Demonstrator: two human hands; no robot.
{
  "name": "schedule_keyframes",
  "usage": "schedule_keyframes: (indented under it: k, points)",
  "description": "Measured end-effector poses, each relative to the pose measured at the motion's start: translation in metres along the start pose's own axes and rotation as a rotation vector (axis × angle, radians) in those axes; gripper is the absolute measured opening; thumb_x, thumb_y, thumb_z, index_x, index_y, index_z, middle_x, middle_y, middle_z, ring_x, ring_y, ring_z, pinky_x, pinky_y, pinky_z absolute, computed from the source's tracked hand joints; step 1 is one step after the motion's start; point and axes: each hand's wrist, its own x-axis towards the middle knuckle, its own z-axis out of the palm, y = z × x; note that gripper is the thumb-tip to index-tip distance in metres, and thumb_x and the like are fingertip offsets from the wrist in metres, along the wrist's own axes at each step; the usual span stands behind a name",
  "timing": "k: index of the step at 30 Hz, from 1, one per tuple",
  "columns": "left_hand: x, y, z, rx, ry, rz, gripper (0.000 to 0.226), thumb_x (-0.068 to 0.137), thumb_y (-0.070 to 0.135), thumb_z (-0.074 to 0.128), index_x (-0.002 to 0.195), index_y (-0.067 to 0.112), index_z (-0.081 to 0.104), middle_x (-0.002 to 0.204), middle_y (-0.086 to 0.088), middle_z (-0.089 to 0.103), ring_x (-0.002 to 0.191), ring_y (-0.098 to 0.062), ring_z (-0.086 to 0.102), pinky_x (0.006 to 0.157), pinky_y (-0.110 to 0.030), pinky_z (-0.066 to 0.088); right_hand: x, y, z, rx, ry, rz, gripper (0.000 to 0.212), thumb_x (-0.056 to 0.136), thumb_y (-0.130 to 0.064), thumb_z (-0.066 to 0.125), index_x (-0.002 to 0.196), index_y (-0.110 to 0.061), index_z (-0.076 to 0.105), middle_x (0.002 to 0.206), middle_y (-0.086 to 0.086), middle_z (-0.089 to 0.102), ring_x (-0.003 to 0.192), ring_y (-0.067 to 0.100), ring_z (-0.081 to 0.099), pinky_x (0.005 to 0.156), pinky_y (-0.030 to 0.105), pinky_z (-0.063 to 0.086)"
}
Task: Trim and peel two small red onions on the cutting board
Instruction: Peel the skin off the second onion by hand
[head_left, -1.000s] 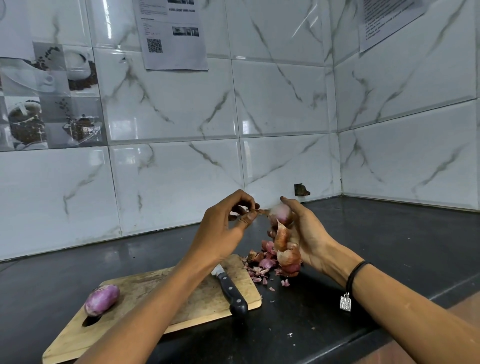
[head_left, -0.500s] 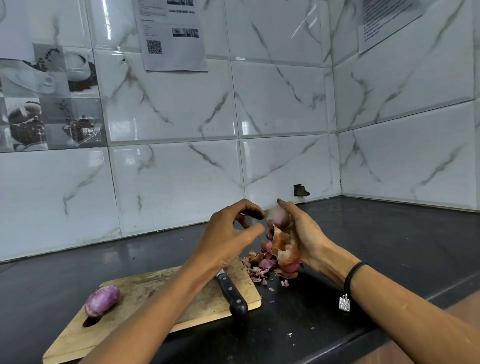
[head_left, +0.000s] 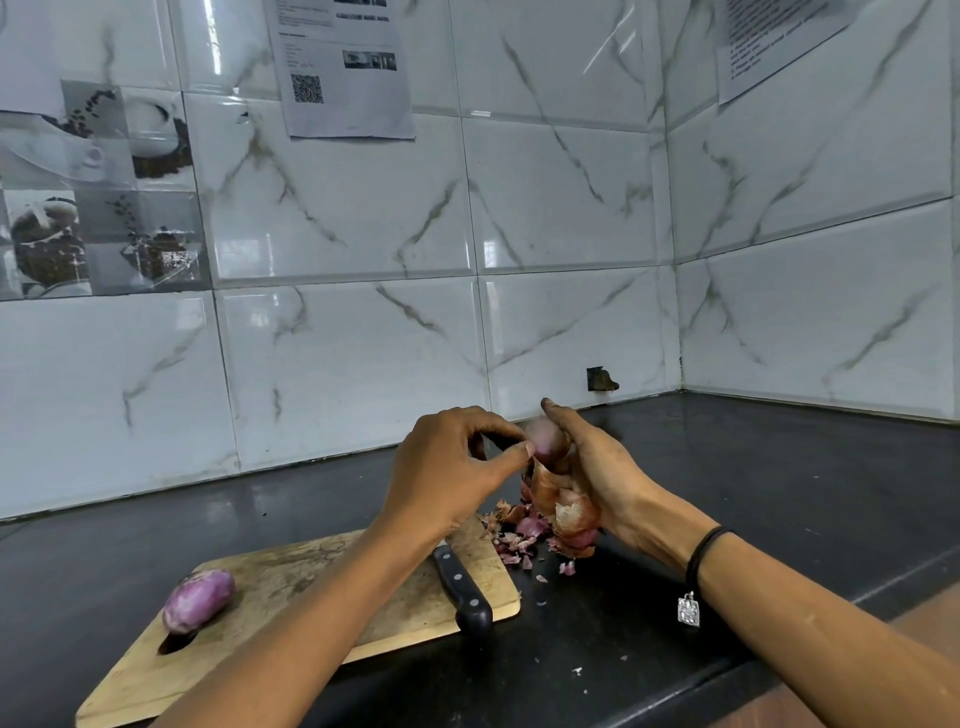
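Black countertop (head_left: 779, 493); cutting board (head_left: 291, 587) at 8 o'clock of hands.
Right hand (head_left: 602, 473) clamped round half-peeled onion (head_left: 545, 440), upright, loose skin hanging at 6 o'clock.
Left hand (head_left: 447, 478) at onion's 9 o'clock: thumb, forefinger nearly together, thumb tip touching bulb; skin pinched or not, cannot tell.
Knife (head_left: 465, 592) idle on board's right edge.
Peeled onion (head_left: 197, 600) at board's left end.
Peel pile (head_left: 519, 530) under hands.

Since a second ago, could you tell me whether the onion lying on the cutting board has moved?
No. The onion still lies at the left end of the cutting board, right beside its handle slot, as before.
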Motion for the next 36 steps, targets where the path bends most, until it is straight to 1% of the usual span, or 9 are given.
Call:
schedule_keyframes:
  k: [6, 10, 13, 17, 21, 23, 24, 30, 36]
  points:
    - [0.002, 0.002, 0.000, 0.120, -0.003, -0.016, 0.015, 0.085, 0.048, 0.070, 0.089, 0.035, 0.073, 0.080, 0.023, 0.066, 0.077, 0.001, 0.060, 0.067, -0.022, 0.045, -0.003, 0.000, 0.002, -0.017, -0.018, 0.003, 0.050, 0.101, -0.047, 0.051, 0.078, -0.004, 0.061, 0.059, 0.013, 0.055, 0.040, 0.016, 0.046, 0.039, 0.022, 0.040]
    - [0.004, -0.002, -0.002, 0.153, -0.022, -0.083, 0.012, 0.090, 0.043, 0.063, 0.095, 0.033, 0.068, 0.084, 0.023, 0.063, 0.079, 0.003, 0.057, 0.064, -0.023, 0.038, -0.001, 0.000, 0.001, 0.019, -0.044, 0.008, 0.052, 0.100, -0.050, 0.050, 0.075, -0.005, 0.057, 0.058, 0.011, 0.049, 0.042, 0.014, 0.036, 0.037, 0.020, 0.032]
    - [0.003, -0.007, -0.004, 0.189, -0.086, -0.129, 0.017, 0.093, 0.045, 0.057, 0.099, 0.031, 0.065, 0.091, 0.020, 0.064, 0.082, 0.002, 0.057, 0.066, -0.026, 0.039, 0.000, 0.000, 0.000, 0.049, -0.044, 0.006, 0.051, 0.101, -0.049, 0.049, 0.075, -0.006, 0.056, 0.055, 0.008, 0.051, 0.039, 0.013, 0.041, 0.034, 0.018, 0.032]
    - [0.001, -0.009, -0.001, 0.158, -0.128, -0.129, 0.031, 0.100, 0.044, 0.050, 0.081, 0.028, 0.067, 0.077, 0.012, 0.069, 0.059, 0.002, 0.053, 0.065, -0.028, 0.039, -0.003, -0.001, 0.002, -0.053, -0.010, -0.017, 0.051, 0.099, -0.052, 0.052, 0.073, -0.008, 0.060, 0.061, 0.009, 0.055, 0.041, 0.013, 0.046, 0.038, 0.020, 0.038]
    - [0.001, -0.003, -0.001, -0.045, -0.060, -0.066, 0.016, 0.093, 0.052, 0.063, 0.102, 0.039, 0.066, 0.095, 0.023, 0.068, 0.081, -0.001, 0.062, 0.075, -0.028, 0.049, -0.005, -0.003, 0.004, -0.108, -0.005, -0.058, 0.046, 0.096, -0.054, 0.055, 0.077, -0.012, 0.063, 0.066, 0.005, 0.058, 0.045, 0.011, 0.050, 0.047, 0.020, 0.045]
    - [0.001, 0.000, -0.001, -0.115, -0.074, -0.037, 0.029, 0.084, 0.055, 0.071, 0.109, 0.042, 0.065, 0.106, 0.026, 0.066, 0.086, -0.001, 0.062, 0.080, -0.023, 0.047, -0.004, -0.003, 0.004, -0.127, -0.004, -0.114, 0.041, 0.096, -0.053, 0.057, 0.082, -0.015, 0.065, 0.068, 0.000, 0.059, 0.052, 0.009, 0.053, 0.066, 0.026, 0.047]
    - [0.001, 0.001, -0.001, -0.105, -0.077, -0.012, 0.036, 0.079, 0.058, 0.075, 0.109, 0.043, 0.065, 0.108, 0.026, 0.064, 0.087, -0.001, 0.062, 0.081, -0.022, 0.047, -0.004, -0.003, 0.005, -0.145, -0.006, -0.143, 0.039, 0.096, -0.053, 0.056, 0.084, -0.016, 0.064, 0.068, -0.002, 0.059, 0.055, 0.009, 0.054, 0.069, 0.027, 0.046]
    - [0.004, -0.002, -0.002, -0.042, -0.011, 0.101, 0.045, 0.064, 0.049, 0.089, 0.101, 0.041, 0.064, 0.103, 0.024, 0.060, 0.091, 0.001, 0.059, 0.082, -0.024, 0.045, -0.007, -0.002, 0.006, -0.093, -0.068, -0.128, 0.042, 0.093, -0.054, 0.059, 0.100, -0.014, 0.068, 0.081, 0.003, 0.062, 0.066, 0.011, 0.056, 0.049, 0.022, 0.041]
    - [0.005, -0.005, -0.001, -0.027, 0.028, 0.152, 0.039, 0.062, 0.049, 0.090, 0.090, 0.043, 0.064, 0.108, 0.023, 0.057, 0.111, -0.001, 0.052, 0.101, -0.045, 0.043, -0.005, 0.000, 0.005, -0.063, -0.129, -0.123, 0.042, 0.091, -0.053, 0.062, 0.108, -0.015, 0.061, 0.076, -0.001, 0.052, 0.062, 0.010, 0.046, 0.053, 0.026, 0.026]
